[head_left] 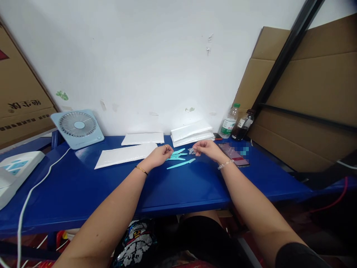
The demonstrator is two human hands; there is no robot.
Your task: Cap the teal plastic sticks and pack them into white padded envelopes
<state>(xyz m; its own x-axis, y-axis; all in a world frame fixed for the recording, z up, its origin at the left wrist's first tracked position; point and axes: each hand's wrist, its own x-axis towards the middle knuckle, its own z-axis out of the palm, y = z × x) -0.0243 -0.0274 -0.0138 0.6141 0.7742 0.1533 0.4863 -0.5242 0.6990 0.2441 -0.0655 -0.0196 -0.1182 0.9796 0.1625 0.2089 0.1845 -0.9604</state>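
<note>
Both arms reach out over the blue table (181, 190). The left one slants up and to the right, the right one slants up and to the left, and the two hands come near each other.

Closest in, one thin teal stick (180, 164) lies flat by itself. Its long way runs on a slant, with the skinny end near and to the left, and the fatter end farther and to the right. Just past it is a small heap of teal sticks (180, 152). They fan out, and most of the ends that show point right.

The left hand (161, 155) is at the left side of the heap, bent over, thumb and finger close together. I cannot tell if it pinches a stick.

The right hand (206, 149) is to the right of the heap, its fingers pointing left and curled. Its tips come together at some small clear bits (191, 151), but I cannot tell if it pinches one.

A phone (234, 154) lies to the right of that hand. Farther back sits a stack of white packets (192, 133).
</note>
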